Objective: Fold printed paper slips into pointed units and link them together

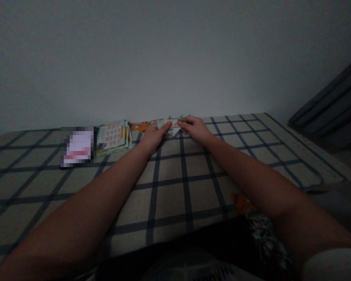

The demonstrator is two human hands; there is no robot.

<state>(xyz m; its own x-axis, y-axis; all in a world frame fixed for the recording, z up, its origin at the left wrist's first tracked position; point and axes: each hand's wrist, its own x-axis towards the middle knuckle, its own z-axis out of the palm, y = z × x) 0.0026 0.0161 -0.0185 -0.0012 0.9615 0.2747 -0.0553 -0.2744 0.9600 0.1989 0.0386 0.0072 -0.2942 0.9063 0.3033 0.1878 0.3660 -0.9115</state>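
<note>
Both my arms reach to the far side of the table, where a printed sheet of paper [173,131] is folded, with a pointed lower edge towards me. My left hand [154,137] grips its left side, thumb lying on top. At its right side my right hand [195,128] pinches the paper between thumb and fingers. The fingertips under the paper are hidden. Left of my left hand lies a stack of printed sheets [112,137] with rows of small calendar-like blocks.
A pixelated phone-like object [78,147] lies left of the stack. The checked tablecloth [169,195] has orange bear prints. A pale wall [175,58] rises directly behind the table. Dark folded fabric [336,97] hangs at the right.
</note>
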